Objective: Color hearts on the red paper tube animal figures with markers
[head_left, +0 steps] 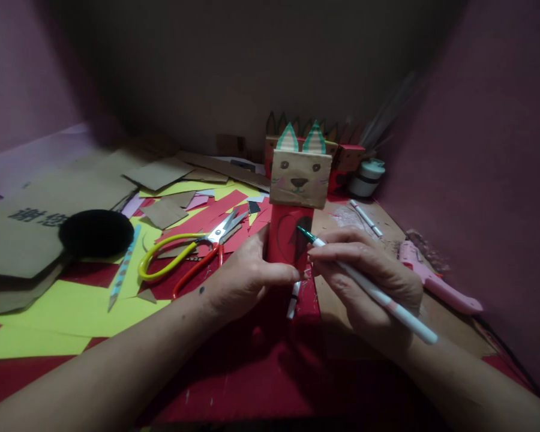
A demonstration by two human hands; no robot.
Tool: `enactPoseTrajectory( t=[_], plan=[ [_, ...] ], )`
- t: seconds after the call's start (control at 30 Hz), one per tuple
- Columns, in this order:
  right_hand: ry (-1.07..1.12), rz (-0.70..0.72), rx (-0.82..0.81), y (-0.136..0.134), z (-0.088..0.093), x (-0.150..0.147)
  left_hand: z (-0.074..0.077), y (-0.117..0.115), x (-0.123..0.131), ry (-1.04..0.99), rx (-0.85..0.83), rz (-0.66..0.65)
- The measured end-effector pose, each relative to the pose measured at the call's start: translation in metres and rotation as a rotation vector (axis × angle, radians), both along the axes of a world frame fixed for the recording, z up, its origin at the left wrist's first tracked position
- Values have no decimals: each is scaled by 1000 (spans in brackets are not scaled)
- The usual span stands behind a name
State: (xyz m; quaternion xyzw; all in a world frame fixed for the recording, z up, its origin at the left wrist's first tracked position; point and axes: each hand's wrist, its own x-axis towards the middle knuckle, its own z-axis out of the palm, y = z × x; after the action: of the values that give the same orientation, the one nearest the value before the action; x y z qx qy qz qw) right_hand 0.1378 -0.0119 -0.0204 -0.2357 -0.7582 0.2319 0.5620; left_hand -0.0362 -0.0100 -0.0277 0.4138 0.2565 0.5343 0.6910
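Your bare forearms (130, 339) came in from the lower corners, nearest the camera, over a red tabletop (234, 387). Your left hand (243, 273) grasped the red body of a paper animal figure (299, 197), thumb across the front, other fingers mostly hidden. Your right hand (389, 275) pinched a white marker (372, 290), its green tip at an oval drawn on that body; whether it touched, I could not tell. Upright between your hands, the figure had a square tan head and two green-striped, pointed ears. Left of it lay scissors (218, 234) with yellow and red handles, then a patterned pencil (125, 267) on yellow paper (81, 309). Rightward lay a pink glue gun (438, 283); farther back stood a pale jar (368, 179).
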Motion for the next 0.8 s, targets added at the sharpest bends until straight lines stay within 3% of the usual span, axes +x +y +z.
enactPoseTrajectory(
  t=[0.13,0.67,0.8],
  plan=[
    [-18,65,-17,0,-1,1,0,0,-1,16,-19,-5],
    [-9,11,-16,1,2,1,1,0,0,-30,-4,-1],
    [-22,71,-22,1,0,0,1,2,0,-40,-33,22]
  ],
)
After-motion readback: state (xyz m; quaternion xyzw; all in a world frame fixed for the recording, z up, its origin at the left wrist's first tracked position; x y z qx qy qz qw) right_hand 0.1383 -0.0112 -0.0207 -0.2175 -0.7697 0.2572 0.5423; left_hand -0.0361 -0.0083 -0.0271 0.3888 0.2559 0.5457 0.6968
